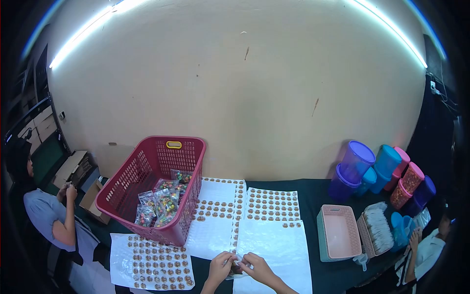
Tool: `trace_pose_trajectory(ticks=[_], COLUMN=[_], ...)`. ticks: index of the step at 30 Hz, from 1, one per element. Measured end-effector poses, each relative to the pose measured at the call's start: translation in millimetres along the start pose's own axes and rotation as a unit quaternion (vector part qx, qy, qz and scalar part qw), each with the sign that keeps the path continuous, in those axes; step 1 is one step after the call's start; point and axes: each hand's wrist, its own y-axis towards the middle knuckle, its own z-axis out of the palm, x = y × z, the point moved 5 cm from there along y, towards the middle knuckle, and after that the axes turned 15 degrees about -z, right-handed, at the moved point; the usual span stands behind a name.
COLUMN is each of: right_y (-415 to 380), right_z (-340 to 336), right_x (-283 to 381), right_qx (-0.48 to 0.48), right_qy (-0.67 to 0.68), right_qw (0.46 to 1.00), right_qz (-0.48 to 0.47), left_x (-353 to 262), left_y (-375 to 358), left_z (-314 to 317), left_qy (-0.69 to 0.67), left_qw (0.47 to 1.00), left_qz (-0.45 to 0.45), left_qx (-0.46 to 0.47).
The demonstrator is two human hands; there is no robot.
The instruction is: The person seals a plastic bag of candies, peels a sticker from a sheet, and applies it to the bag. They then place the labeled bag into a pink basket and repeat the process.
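Note:
My left hand and my right hand meet at the front of the table. Between them is a small clear plastic bag with dark contents I cannot make out. The fingers of both hands are closed at its top edge. Under and around my hands lie white sticker sheets with rows of round brown stickers. Another sticker sheet lies to the left, its front part near the table edge.
A maroon basket holds several bags of colourful pieces. Right of the sheets stand a pink tray, a basket of clear packets and several coloured canisters. One person is at the left, another at the right.

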Motion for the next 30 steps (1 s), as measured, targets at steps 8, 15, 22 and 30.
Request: trace_pose_trajectory(ticks=[8,15,22,30], right_y=[-2,-10,-12,-12], right_z=[4,2,3,10], right_x=[0,1,-7,4], right_qx=[0.004,-0.001,-0.011,-0.002], right_qy=[0.015,0.039,0.085,0.136], right_qw=[1.000,0.999,0.996,0.990], right_qz=[0.001,0.023,0.034,0.034], left_x=[4,-6,0,0], left_y=[1,7,11,5], left_z=[-4,-19,-15,-22], left_qy=[-0.034,-0.042,-0.061,-0.101], left_qw=[0.999,0.994,0.991,0.976], left_qz=[-0.017,-0.036,-0.014,-0.098], left_qx=[-0.021,-0.094,-0.121,-0.166])
